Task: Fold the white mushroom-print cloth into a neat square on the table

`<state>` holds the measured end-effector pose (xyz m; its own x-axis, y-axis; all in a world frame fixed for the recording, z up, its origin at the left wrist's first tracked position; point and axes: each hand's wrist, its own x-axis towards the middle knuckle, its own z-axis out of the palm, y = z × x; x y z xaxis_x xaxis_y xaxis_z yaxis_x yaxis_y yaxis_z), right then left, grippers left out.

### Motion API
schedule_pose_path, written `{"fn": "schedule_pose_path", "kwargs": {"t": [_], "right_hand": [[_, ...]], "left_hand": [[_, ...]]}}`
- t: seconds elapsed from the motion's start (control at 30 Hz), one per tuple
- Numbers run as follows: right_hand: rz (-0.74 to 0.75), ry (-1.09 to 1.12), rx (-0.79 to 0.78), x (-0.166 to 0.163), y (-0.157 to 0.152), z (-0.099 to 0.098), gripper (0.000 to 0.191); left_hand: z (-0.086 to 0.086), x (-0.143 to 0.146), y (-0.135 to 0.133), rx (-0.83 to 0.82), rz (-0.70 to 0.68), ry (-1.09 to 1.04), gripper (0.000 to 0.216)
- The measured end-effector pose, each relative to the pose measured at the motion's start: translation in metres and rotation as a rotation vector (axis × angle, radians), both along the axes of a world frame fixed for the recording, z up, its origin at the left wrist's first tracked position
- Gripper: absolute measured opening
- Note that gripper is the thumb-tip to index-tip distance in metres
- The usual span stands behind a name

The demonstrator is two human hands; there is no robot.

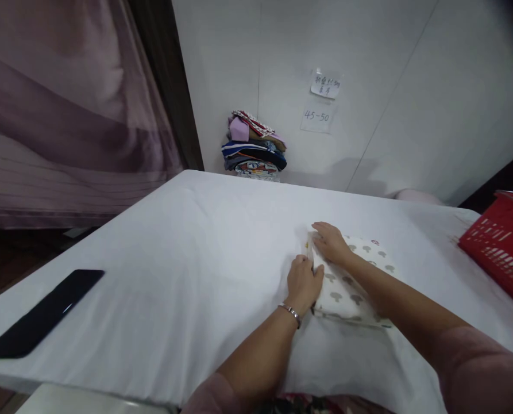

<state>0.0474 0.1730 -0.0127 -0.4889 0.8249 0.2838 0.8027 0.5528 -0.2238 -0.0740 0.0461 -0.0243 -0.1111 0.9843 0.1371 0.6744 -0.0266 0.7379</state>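
A folded white cloth (340,296) with grey mushroom-like prints lies on the table, right of its middle. My left hand (303,283) is at the cloth's left edge, its fingers curled round that edge and the thumb lying over the top. A bracelet circles my left wrist. Farther back, my right hand (331,244) rests on the cloth's upper left corner with its fingers stretched out. Part of the cloth is hidden beneath my right forearm.
White fabric covers the table (161,247). A long black flat object (43,316) lies at its left, and a red basket (504,241) stands at the right edge. Folded clothes (255,150) are piled by the wall, below paper notes (319,117). A pinkish curtain (75,115) hangs at left.
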Motion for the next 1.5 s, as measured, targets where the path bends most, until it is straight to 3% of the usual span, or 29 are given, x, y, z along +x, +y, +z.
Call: {"fn": "schedule_pose_path", "kwargs": {"t": [0.17,0.33,0.5,0.67,1.03,1.13,1.27,1.4,1.5], "right_hand": [[-0.034,-0.116,-0.106,-0.014,-0.023,-0.009,0.048],[-0.034,-0.103,-0.211,-0.018,-0.025,-0.002,0.049],[-0.108,0.008,-0.160,-0.005,-0.045,0.003,0.049],[-0.043,-0.101,-0.221,-0.006,-0.064,0.004,0.046],[0.007,-0.024,-0.242,0.002,-0.088,0.012,0.041],[-0.068,-0.009,-0.209,0.026,-0.090,0.013,0.046],[-0.280,-0.067,-0.213,0.086,-0.088,0.008,0.049],[-0.364,-0.050,-0.196,0.143,-0.086,0.002,0.054],[-0.568,0.044,-0.244,0.171,-0.082,0.000,0.060]], "left_hand": [[0.001,0.001,0.000,0.024,-0.003,0.063,0.019],[0.003,-0.002,0.000,0.021,-0.006,0.077,0.018],[0.001,-0.004,0.001,0.011,-0.014,0.095,0.019],[0.004,-0.006,0.004,-0.017,-0.023,0.143,0.020],[0.006,-0.009,0.005,-0.024,0.013,0.134,0.015],[0.005,-0.010,0.005,-0.053,0.027,0.085,0.013],[0.004,-0.010,0.005,-0.076,0.021,0.032,0.024],[0.005,-0.008,0.004,-0.098,0.023,0.032,0.031],[0.006,-0.007,0.002,-0.087,0.019,0.018,0.034]]}}
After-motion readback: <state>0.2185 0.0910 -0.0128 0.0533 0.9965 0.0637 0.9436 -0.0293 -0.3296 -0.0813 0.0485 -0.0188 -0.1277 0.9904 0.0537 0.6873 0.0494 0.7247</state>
